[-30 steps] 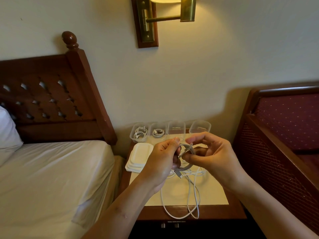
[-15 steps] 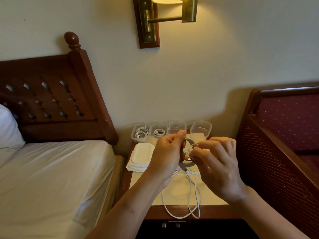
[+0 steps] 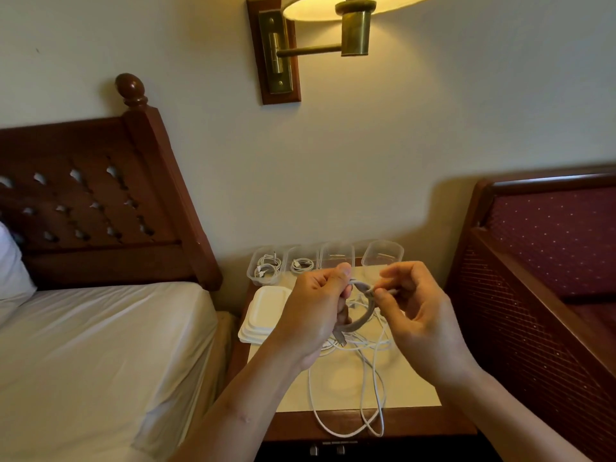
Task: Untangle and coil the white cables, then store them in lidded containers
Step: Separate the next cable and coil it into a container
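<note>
At the far left we see a white pillow (image 3: pixel 13 261) on a bed (image 3: pixel 100 361) with a pale sheet, backed by a dark wooden headboard (image 3: pixel 83 201). A brass lamp (image 3: pixel 333 31) hangs lit on the wall above. Right of the bed stands a nightstand (image 3: pixel 293 425) with a pale top. Along its far edge we count four clear containers (image 3: pixel 383 255) in a row, all open. The two on the left each hold a wound white cable, and we cannot tell what lies in the other two. Just near of them, at the left edge of the top, sits a stack of white lids (image 3: pixel 266 311).

Above the middle of the nightstand the left hand (image 3: pixel 313 315) is clenched round a small coil (image 3: pixel 361 316) of pale cable, thumb pressed on top and fingers curled about it. A plug (image 3: pixel 340 340) sticks out beneath the hand. The coil is held in the air between the two hands, clear of the top. The right hand (image 3: pixel 420 315) pinches the cable at the top of the coil between thumb and forefinger, its other fingers loosely curled.

Under the hands, loose white cables (image 3: pixel 363 345) lie tangled on the top, and long loops of them hang over the near edge. At the far right we see a wooden chair (image 3: pixel 550 261) with dark red dotted cloth.
</note>
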